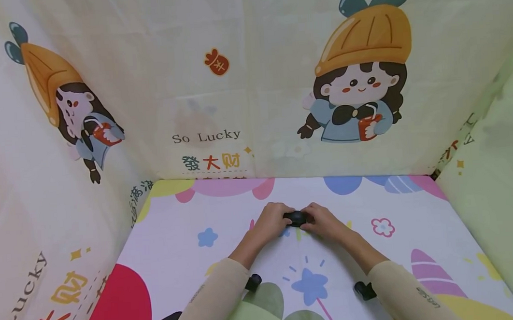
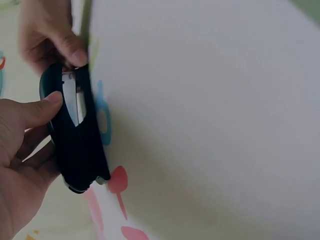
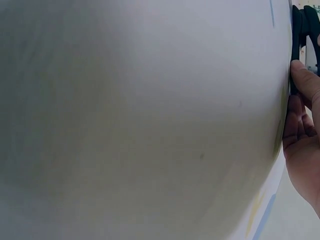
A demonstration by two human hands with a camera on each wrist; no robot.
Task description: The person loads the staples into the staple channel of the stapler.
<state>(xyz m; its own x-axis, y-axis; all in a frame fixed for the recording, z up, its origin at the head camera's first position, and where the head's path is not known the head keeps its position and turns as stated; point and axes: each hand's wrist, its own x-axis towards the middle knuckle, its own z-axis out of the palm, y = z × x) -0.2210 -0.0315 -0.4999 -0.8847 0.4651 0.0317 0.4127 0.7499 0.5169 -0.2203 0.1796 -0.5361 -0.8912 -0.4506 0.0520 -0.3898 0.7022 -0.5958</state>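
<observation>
A black stapler (image 1: 296, 219) is between my two hands over the middle of the printed tabletop. In the left wrist view the stapler (image 2: 82, 150) shows a silver metal strip inside its dark body. My left hand (image 1: 273, 218) grips it from the left, its thumb lying on the upper side. From the other side my right hand (image 1: 321, 221) pinches the opposite end between thumb and fingers. Only part of the stapler (image 3: 297, 35) and of the right hand (image 3: 304, 135) shows at the right edge of the right wrist view.
The table (image 1: 174, 251) is covered with a white cloth printed with flowers and shapes. Fabric with cartoon figures hangs behind it (image 1: 274, 81) and along both sides. A black device sits at each forearm, on the left (image 1: 253, 282) and right (image 1: 365, 290).
</observation>
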